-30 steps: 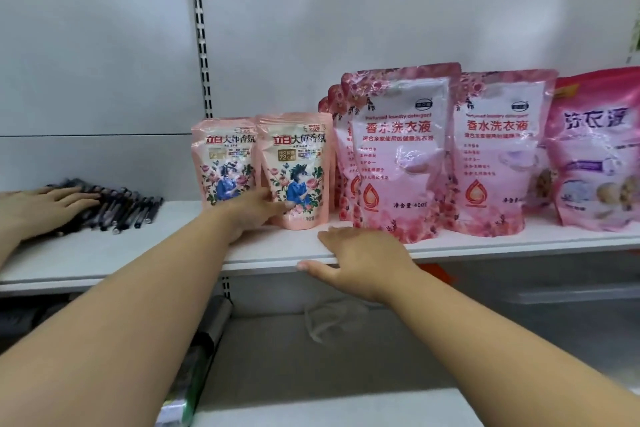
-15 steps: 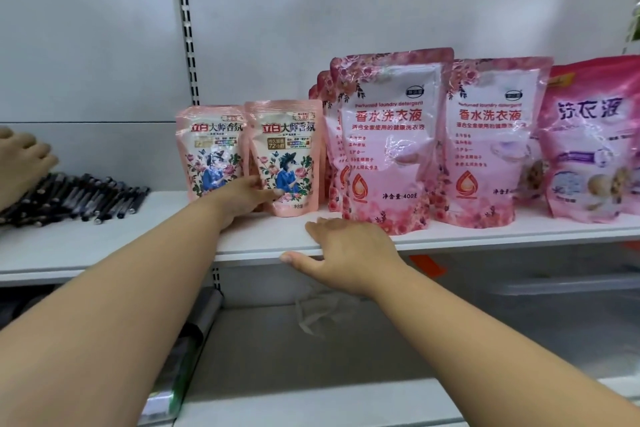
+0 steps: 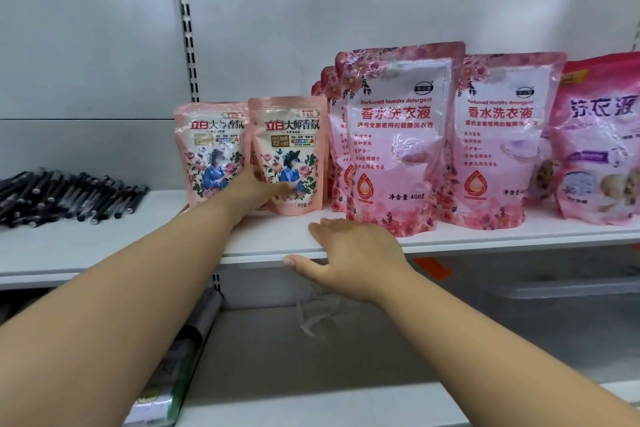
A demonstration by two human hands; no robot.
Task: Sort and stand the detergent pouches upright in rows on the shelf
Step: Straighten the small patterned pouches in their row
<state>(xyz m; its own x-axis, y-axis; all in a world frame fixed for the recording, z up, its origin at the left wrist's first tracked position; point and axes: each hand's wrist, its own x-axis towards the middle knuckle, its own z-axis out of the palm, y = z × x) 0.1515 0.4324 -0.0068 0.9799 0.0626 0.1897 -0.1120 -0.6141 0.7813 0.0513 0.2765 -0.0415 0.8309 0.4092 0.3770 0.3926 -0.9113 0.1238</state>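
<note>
Head view: two hands at a white shelf [image 3: 450, 243] of pink detergent pouches

Two small floral pouches stand upright side by side; the left hand [image 3: 256, 189] holds the base of the right small pouch [image 3: 289, 152], fingers curled around it, beside the left small pouch [image 3: 211, 149]. Right of them, a row of large rose pouches [image 3: 394, 135] stands front to back, at least three, then one more large pouch [image 3: 502, 135] and a magenta pouch [image 3: 599, 135]. The right hand [image 3: 349, 256] rests relaxed on the shelf edge, holding nothing. Black pens [image 3: 69, 194] lie piled far left
</note>
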